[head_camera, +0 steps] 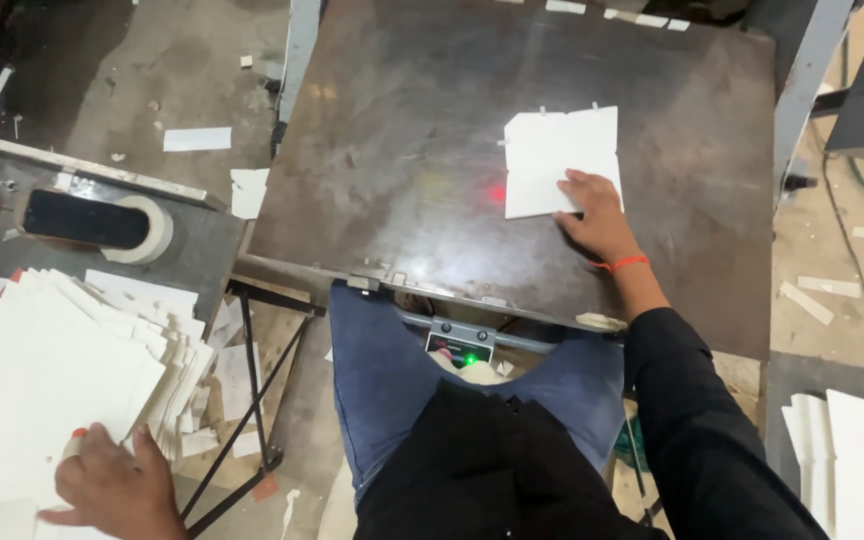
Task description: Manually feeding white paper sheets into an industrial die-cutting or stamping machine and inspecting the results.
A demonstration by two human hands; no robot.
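White card (550, 160) lies flat, tabs away, under right hand (592, 215).

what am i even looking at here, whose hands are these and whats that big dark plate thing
This is one picture from a camera worn on a person's head, looking down at their own lap and hands. There is no robot.

The big dark metal plate is a flat work surface just in front of the seated person's knees. On it lies one white cut card sheet, with a small red light spot beside it. The right hand presses flat on that sheet's lower right corner; it is not gripping anything.

The left hand reaches down to the person's left and rests on a fanned stack of white sheets. Behind that stack sits a roll of tape with a dark phone lying across it. More white sheets are stacked at the right, and paper scraps litter the floor.
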